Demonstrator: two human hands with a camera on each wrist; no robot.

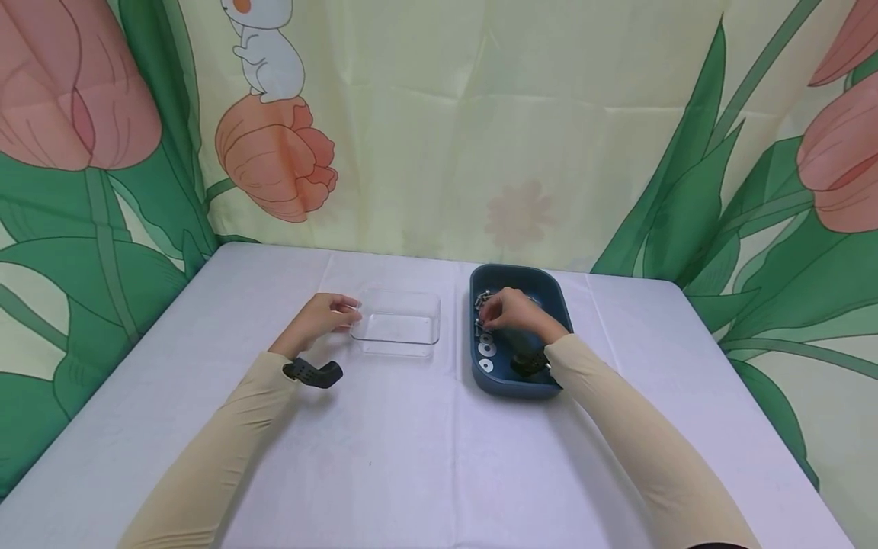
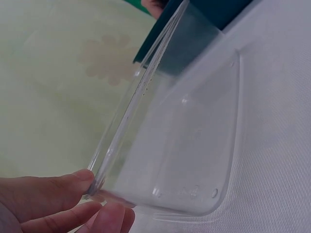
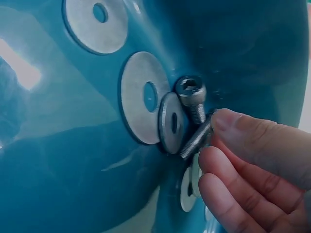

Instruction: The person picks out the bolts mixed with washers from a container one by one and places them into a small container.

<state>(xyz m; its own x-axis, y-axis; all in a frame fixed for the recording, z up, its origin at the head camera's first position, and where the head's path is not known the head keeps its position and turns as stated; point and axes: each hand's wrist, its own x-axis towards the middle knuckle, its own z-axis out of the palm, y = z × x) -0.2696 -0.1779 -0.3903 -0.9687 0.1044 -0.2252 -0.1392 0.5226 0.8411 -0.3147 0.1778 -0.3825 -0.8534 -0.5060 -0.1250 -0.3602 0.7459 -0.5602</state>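
A: Where's the bolt (image 3: 196,141)?
B: In the blue tray (image 1: 516,390), right at the right hand (image 1: 511,309). Long axis slants down-left from the thumb in the right wrist view. Left hand (image 1: 332,312) well apart.
A: Right hand state?
B: Thumb and fingers pinch the bolt's end; 2nd bolt (image 3: 191,93) and washers (image 3: 133,94) just beside.
A: Left?
B: Thumb and fingers clamped on the clear box (image 1: 396,340), at its edge.

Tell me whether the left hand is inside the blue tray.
No, the left hand grips the edge of the clear container, which stands left of the blue tray.
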